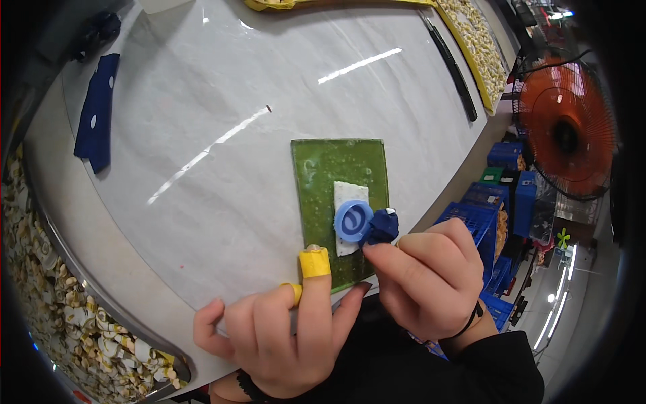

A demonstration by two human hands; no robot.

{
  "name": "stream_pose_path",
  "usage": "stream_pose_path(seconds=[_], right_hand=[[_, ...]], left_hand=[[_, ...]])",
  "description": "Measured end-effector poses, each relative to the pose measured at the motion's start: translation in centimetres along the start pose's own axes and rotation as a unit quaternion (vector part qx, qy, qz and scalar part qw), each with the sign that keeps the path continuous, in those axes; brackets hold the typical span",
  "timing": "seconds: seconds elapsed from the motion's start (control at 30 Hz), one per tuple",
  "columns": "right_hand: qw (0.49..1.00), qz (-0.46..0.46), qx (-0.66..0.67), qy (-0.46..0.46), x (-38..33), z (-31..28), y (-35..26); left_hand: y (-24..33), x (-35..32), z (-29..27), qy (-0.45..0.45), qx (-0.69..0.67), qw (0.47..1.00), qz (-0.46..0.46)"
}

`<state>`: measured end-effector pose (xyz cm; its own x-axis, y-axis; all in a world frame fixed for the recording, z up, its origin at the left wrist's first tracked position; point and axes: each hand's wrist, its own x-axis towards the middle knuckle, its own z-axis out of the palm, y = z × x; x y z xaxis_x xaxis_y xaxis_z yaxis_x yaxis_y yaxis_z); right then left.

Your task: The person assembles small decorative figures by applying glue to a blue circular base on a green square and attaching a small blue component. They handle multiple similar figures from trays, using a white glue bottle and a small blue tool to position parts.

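Observation:
A green rectangular board lies on the table in front of me, with a white speckled strip on top of it. On the strip rests a round light-blue cap-like piece, its hollow side showing. My right hand pinches a crumpled dark-blue cloth with a white dot, against the cap's lower right edge. My left hand is spread beside the board's near left edge, its thumb and index finger apart and nothing visible between them. Yellow tape wraps its index fingertip, and another yellow band sits on the neighbouring finger.
At the far left lies a strip of dark-blue dotted cloth. A black pen-like tool lies at the upper right, beside a yellow-edged tray of small pale pieces. More pieces fill a bin at the lower left. An orange fan stands right.

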<state>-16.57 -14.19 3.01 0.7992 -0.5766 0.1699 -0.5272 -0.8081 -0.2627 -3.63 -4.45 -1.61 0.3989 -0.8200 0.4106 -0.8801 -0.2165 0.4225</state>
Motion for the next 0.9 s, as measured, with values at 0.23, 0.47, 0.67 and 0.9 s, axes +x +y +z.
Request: stream_pose_path(seconds=[0.23,0.47,0.67,0.9], right_hand=[[0.989,0.040,0.099,0.105,-0.2,0.5,1.2],[0.994,0.031,0.055,0.088,0.0,0.7,0.3],[0.995,0.055,-0.003,0.088,0.5,1.2,0.3],[0.998,0.048,-0.003,0.044,0.9,0.5,0.2]], left_hand=[[-0.2,-0.6,-0.1,-0.038,-0.021,0.999,-0.004],[-0.1,0.1,-0.2,-0.005,-0.011,1.000,-0.008],[-2.5,-1.3,2.6,0.115,-0.011,0.987,0.107],[-1.6,-0.9,2.3,0.117,-0.011,0.990,0.079]])
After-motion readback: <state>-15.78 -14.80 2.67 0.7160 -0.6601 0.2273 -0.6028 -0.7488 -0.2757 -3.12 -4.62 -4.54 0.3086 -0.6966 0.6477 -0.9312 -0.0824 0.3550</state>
